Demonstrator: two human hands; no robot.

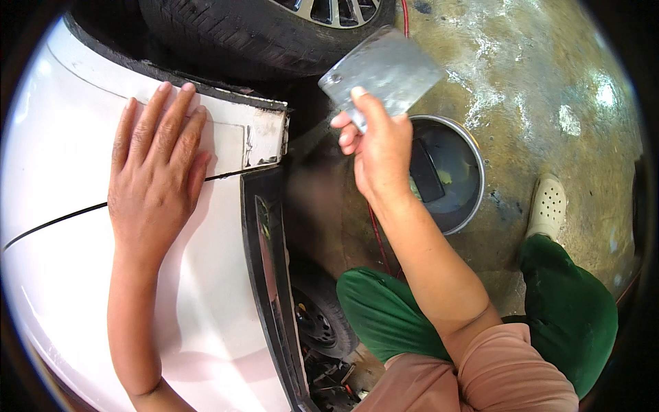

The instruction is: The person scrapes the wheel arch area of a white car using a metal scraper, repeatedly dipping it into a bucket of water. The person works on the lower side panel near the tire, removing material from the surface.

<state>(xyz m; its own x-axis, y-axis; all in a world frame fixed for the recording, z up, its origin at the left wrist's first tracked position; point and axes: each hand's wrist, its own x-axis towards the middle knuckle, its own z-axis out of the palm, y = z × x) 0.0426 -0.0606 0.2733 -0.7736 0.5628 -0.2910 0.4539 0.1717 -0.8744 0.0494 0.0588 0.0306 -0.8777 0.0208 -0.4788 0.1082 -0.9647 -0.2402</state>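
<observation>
My left hand (157, 154) lies flat on the white car body panel (206, 298), palm down, fingers extended. It spans the dark seam between two panels, just below the black-edged wheel arch (154, 72). In my right hand (381, 139) is a thin grey rectangular sheet (391, 67) with a wet-looking shine, pinched at its lower corner between thumb and fingers. The sheet is held in the air, apart from the car, in front of the tyre (247, 36). Whether it is sandpaper or plastic I cannot tell.
Below my right forearm stands a round bucket (481, 180) of water, with a black block (427, 170) in it. Black side trim (255, 221) runs along the panel's lower edge. A red hose or cable (378, 237) crosses the wet concrete floor (515, 103). Another wheel (324, 319) lies under the car's edge.
</observation>
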